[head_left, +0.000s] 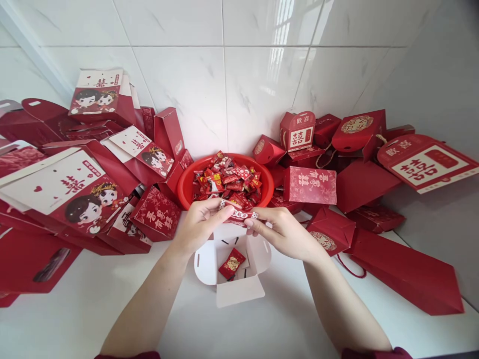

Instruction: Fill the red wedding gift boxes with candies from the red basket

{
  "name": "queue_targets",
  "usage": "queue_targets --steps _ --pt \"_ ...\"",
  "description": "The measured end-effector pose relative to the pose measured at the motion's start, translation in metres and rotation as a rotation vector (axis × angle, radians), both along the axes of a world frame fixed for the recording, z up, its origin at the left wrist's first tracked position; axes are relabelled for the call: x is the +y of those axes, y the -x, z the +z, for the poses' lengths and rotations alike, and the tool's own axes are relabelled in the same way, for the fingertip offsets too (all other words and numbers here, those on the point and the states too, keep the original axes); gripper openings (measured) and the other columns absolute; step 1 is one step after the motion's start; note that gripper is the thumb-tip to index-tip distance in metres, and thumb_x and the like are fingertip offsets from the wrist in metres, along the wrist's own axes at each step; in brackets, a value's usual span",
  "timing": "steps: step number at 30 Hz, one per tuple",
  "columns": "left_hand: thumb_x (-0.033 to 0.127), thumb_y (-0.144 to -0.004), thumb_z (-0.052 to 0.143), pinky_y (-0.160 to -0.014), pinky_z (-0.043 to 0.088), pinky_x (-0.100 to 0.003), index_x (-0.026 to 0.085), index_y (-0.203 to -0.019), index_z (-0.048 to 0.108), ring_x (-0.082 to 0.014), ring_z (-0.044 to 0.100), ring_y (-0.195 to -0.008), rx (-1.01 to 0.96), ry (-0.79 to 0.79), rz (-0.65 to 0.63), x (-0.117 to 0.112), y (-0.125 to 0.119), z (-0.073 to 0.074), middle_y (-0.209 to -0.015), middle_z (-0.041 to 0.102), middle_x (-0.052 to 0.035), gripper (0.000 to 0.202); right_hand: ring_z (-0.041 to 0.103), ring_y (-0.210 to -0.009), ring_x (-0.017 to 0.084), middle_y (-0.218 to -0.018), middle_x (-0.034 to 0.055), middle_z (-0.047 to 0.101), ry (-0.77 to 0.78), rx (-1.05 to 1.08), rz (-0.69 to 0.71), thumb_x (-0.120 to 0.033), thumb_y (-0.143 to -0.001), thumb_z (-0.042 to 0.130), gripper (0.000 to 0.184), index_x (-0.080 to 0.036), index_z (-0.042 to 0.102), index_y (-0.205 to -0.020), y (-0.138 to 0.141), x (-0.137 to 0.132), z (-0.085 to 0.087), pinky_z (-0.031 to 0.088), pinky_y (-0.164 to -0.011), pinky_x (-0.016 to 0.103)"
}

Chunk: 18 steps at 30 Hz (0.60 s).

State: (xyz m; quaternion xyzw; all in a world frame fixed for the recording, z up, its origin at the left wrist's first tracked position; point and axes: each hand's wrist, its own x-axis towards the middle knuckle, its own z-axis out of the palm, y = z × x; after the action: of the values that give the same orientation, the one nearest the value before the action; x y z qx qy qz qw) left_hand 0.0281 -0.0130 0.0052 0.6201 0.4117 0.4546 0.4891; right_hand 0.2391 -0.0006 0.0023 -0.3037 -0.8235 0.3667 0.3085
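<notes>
My left hand [200, 223] and my right hand [283, 232] together pinch a red wrapped candy [239, 213] by its two ends, just above an open white-lined gift box [232, 267]. One red candy packet [232, 263] lies inside that box. Right behind my hands stands a red plastic bowl [186, 185] heaped with several red wrapped candies [227, 180]. Both hands have their fingers closed on the candy.
Flat and folded red gift boxes with cartoon couples [75, 192] pile up on the left. Assembled red boxes [310, 184] and red paper bags [404, 271] crowd the right. A white tiled wall [224, 75] rises behind, and the white tabletop [262, 329] lies in front.
</notes>
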Motion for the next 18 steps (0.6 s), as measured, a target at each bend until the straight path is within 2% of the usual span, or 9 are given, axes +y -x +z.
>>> queue_targets --steps 4,7,9,15,18 --pt "0.038 -0.086 0.065 -0.071 0.058 -0.029 0.017 -0.087 0.072 -0.0183 0.069 -0.078 0.016 0.047 0.003 -0.001 0.005 0.001 -0.082 0.072 -0.0047 0.022 0.062 -0.071 0.014 -0.077 0.002 0.067 0.025 -0.005 0.03 -0.04 -0.1 0.043 0.035 -0.018 0.062 -0.081 -0.002 -0.001 0.002 0.046 -0.068 0.025" --pt "0.039 -0.085 0.065 -0.063 0.056 -0.025 0.016 -0.068 0.066 -0.0144 0.063 -0.066 0.069 -0.014 0.087 -0.002 0.004 0.002 -0.067 0.064 -0.0014 0.029 0.062 -0.069 0.014 -0.075 0.0024 0.067 0.073 0.02 0.071 -0.043 -0.101 0.042 0.04 -0.018 0.062 -0.079 -0.001 -0.001 0.002 0.047 -0.067 0.025" --pt "0.04 -0.085 0.065 -0.061 0.054 -0.024 0.016 -0.064 0.063 -0.0127 0.06 -0.062 0.1 -0.048 0.118 -0.004 0.004 0.002 -0.062 0.06 0.0 0.032 0.062 -0.068 0.014 -0.075 0.0026 0.068 0.077 0.023 0.074 -0.044 -0.101 0.041 0.042 -0.018 0.062 -0.077 -0.001 -0.001 0.001 0.048 -0.067 0.025" --pt "0.042 -0.085 0.064 -0.063 0.053 -0.026 0.016 -0.075 0.07 -0.0173 0.065 -0.071 0.22 -0.076 0.111 -0.002 0.01 0.004 -0.073 0.068 -0.0032 0.028 0.062 -0.07 0.014 -0.076 0.0026 0.067 0.009 -0.041 0.035 -0.042 -0.101 0.041 0.039 -0.017 0.063 -0.08 -0.005 0.001 0.0 0.046 -0.068 0.026" --pt "0.044 -0.085 0.064 -0.069 0.056 -0.025 0.018 -0.088 0.073 -0.019 0.069 -0.082 0.208 -0.069 0.218 0.002 0.018 0.009 -0.088 0.073 -0.0052 0.028 0.061 -0.072 0.014 -0.077 0.0022 0.067 0.001 -0.039 -0.003 -0.04 -0.102 0.039 0.038 -0.018 0.062 -0.081 -0.007 0.002 0.0 0.045 -0.069 0.026"
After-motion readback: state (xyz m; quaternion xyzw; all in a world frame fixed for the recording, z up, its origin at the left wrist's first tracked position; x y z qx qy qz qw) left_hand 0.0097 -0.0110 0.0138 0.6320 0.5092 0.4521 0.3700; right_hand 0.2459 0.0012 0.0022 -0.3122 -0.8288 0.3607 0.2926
